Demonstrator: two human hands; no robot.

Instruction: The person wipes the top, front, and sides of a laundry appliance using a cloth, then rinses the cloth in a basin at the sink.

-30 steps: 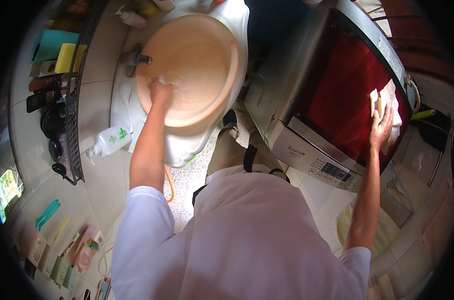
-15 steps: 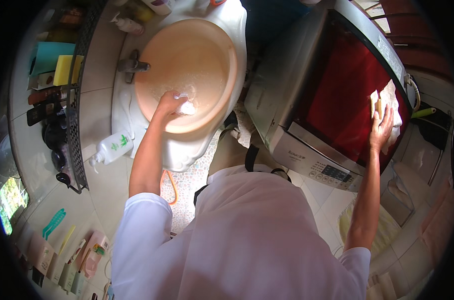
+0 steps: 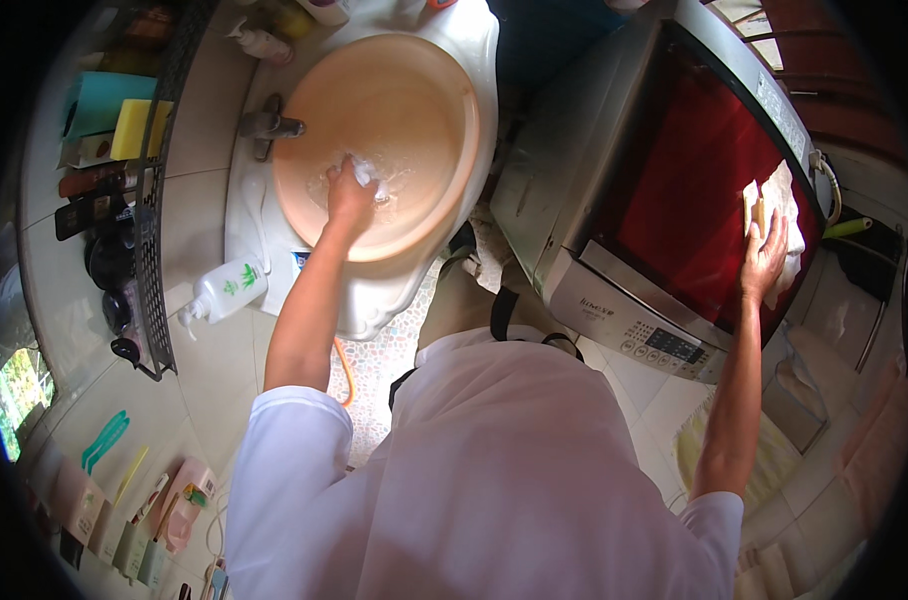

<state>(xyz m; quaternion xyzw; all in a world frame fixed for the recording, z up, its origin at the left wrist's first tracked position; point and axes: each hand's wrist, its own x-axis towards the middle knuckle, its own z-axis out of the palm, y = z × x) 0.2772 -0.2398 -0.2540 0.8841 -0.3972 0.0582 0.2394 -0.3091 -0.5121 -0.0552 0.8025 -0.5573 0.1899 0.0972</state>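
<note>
My left hand [image 3: 350,196] is closed round a small wet white cloth [image 3: 364,170] inside the orange-tinted round basin [image 3: 466,140]. The water around it ripples, and part of the cloth is hidden by my fingers. On the right, my right hand [image 3: 766,258] lies with stretched fingers on a crumpled white cloth [image 3: 786,205]. That cloth rests on the dark red lid [image 3: 674,180] of a silver washing machine [image 3: 599,310], near the lid's right edge, partly in bright sun. A pale yellowish strip beside my fingertips is too unclear to name.
A grey tap [image 3: 272,128] juts over the basin's left rim. A white pump bottle [image 3: 229,292] stands left of the white sink [image 3: 374,310]. A dark wall rack [image 3: 152,230] holds a yellow sponge [image 3: 134,128] and several bottles. A yellow mat [image 3: 734,450] lies on the floor at right.
My left hand has shifted slightly right and up in the basin, its wrist turned so the fingers point away from me. My right hand stays on its cloth.
</note>
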